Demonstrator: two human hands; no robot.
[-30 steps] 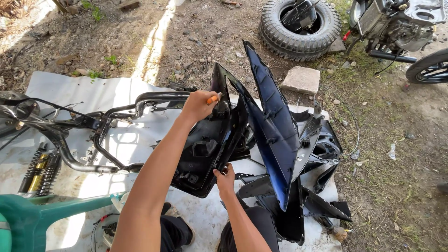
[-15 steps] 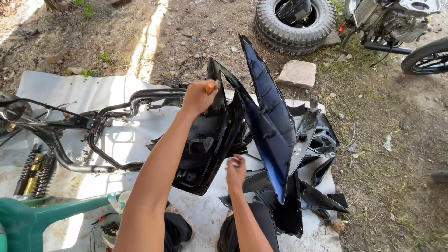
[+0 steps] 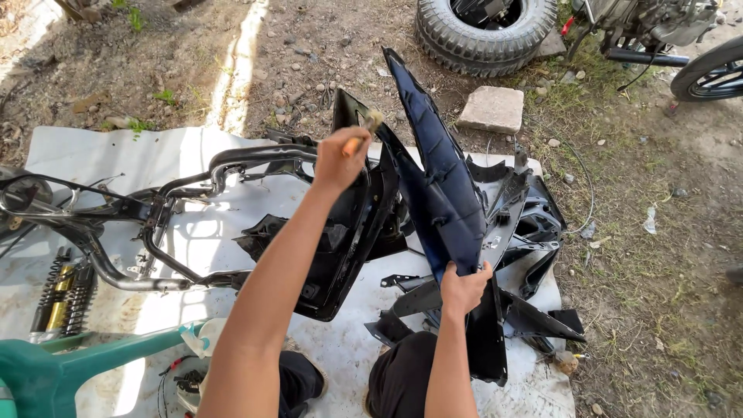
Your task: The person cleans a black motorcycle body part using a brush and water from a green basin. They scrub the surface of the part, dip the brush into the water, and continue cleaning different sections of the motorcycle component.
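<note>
Right hand (image 3: 464,288) now grips glossy dark-blue panel (image 3: 433,178).

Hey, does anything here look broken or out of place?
Nothing looks broken. It is a stripped motorbike: bare frame and loose black panels on a white sheet. The left hand holds a brush; the right hand props a dark blue panel upright.

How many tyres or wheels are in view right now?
2: a loose knobby tyre on the dirt at top centre, and part of a wheel at the top right edge. Others may lie outside the frame.
</note>
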